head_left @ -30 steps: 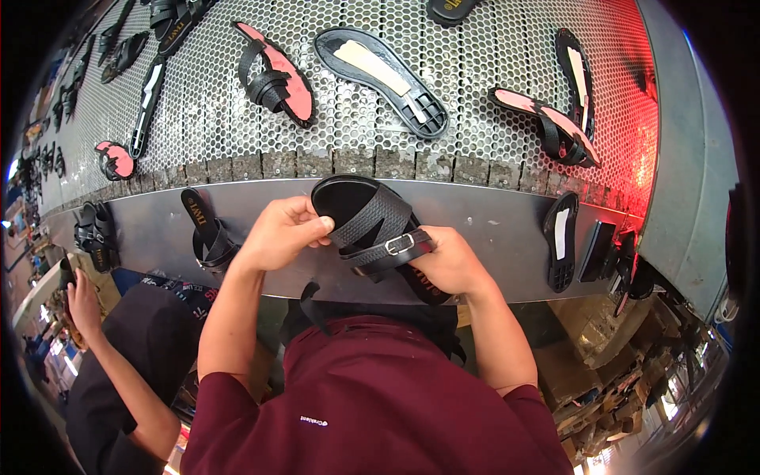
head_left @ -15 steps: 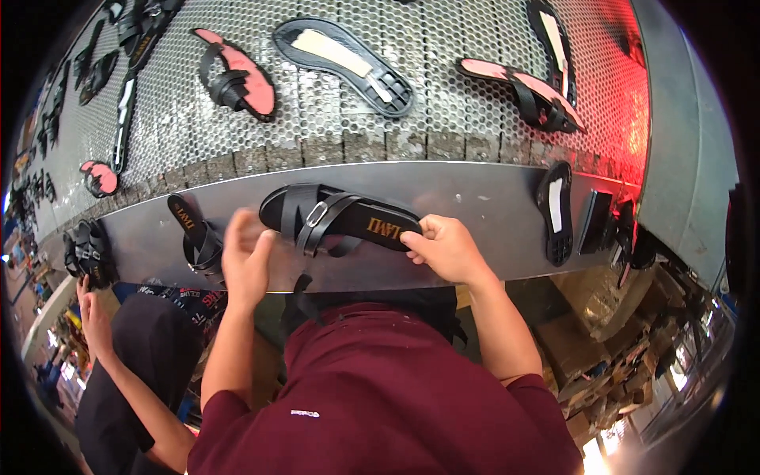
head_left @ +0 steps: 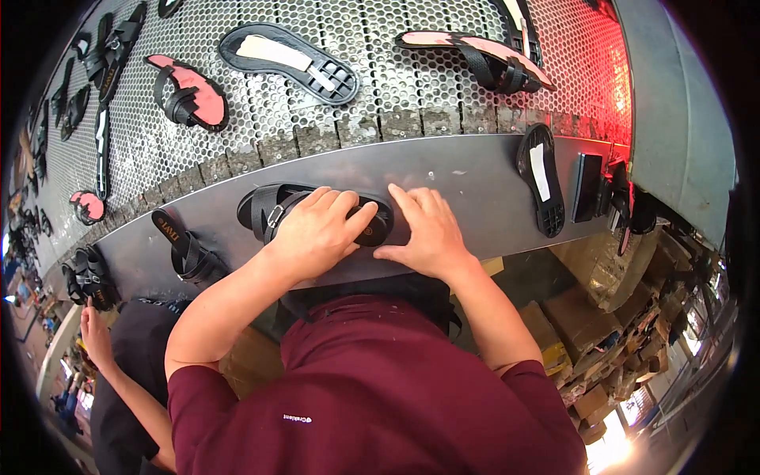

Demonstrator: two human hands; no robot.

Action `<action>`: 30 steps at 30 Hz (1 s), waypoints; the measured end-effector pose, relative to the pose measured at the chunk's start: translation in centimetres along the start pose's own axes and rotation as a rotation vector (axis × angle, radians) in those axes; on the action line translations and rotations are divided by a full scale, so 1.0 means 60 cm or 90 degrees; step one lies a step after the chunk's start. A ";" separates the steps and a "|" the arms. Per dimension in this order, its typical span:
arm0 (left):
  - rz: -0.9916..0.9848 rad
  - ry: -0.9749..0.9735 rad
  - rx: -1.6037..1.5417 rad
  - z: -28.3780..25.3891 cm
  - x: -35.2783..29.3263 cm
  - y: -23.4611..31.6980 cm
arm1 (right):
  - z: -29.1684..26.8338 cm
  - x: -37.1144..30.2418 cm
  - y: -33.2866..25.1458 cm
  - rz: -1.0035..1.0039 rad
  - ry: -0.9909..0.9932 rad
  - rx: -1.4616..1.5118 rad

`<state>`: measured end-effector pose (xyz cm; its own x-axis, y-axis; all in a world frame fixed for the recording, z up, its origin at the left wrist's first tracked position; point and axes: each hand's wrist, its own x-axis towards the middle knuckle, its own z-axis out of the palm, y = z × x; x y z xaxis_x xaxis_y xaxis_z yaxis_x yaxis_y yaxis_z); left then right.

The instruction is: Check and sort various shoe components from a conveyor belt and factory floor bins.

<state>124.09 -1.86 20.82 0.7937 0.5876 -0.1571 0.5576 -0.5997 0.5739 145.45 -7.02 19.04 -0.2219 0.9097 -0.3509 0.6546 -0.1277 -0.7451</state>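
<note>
A black strappy sandal (head_left: 261, 207) with a silver buckle lies on the metal ledge in front of me, its toe to the left. My left hand (head_left: 317, 229) rests across its middle, fingers bent over the footbed, hiding part of the straps. At the heel end, my right hand (head_left: 427, 233) has its thumb and fingers spread apart; whether it touches the heel I cannot tell. To the left stands another black sandal (head_left: 186, 249). A black outsole (head_left: 541, 182) with a pale strip lies to the right on the ledge.
Beyond the ledge, a honeycomb-patterned conveyor (head_left: 277, 150) carries a large outsole (head_left: 289, 63) and pink-soled uppers (head_left: 194, 95). Red light falls at its right end, beside a grey housing (head_left: 673, 103). At far left, a co-worker's hand (head_left: 96, 336) is near more sandals (head_left: 91, 273). Cardboard boxes (head_left: 582, 324) lie lower right.
My left hand has moved right onto the sandal. My right hand has let go of the heel and spread its fingers. The sandal has come down onto the ledge; the view has shifted.
</note>
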 end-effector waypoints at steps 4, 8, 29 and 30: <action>-0.001 0.003 -0.017 -0.012 0.009 0.002 | 0.009 0.010 0.026 -0.164 0.054 -0.147; -0.021 -0.014 -0.030 -0.022 0.018 0.007 | 0.001 0.012 0.037 -0.161 -0.002 0.026; -0.095 -0.120 -0.113 -0.058 0.054 0.025 | -0.036 0.010 0.035 -0.022 -0.181 0.366; -0.090 -0.107 -0.110 -0.055 0.054 0.026 | -0.037 0.010 0.037 -0.029 -0.173 0.372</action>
<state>126.74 0.91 23.82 0.7481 0.5516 -0.3689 0.6278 -0.4081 0.6628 148.37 -5.88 18.44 -0.4657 0.7962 -0.3863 0.1554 -0.3562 -0.9214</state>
